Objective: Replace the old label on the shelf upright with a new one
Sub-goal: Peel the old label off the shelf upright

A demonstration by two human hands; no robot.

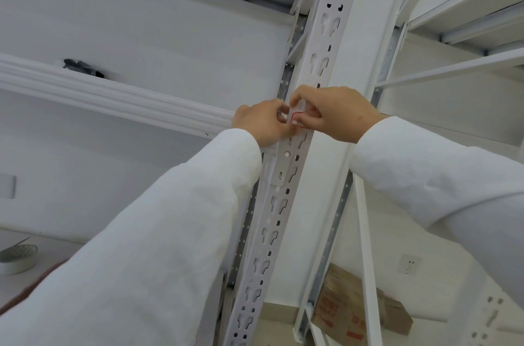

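Both hands, left hand [265, 121] and right hand [333, 113], pinch the red-edged label [295, 116] on the shelf upright [317, 62]; go slowly, keep it square.

Both white-sleeved arms raised, left hand [262, 121] and right hand [337, 113] nearly touching, fingers curled in a pinch at the same spot.

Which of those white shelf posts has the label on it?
The perforated upright in the middle, where both hands meet: a red-edged label sits on its face. The plain posts to its right carry none.
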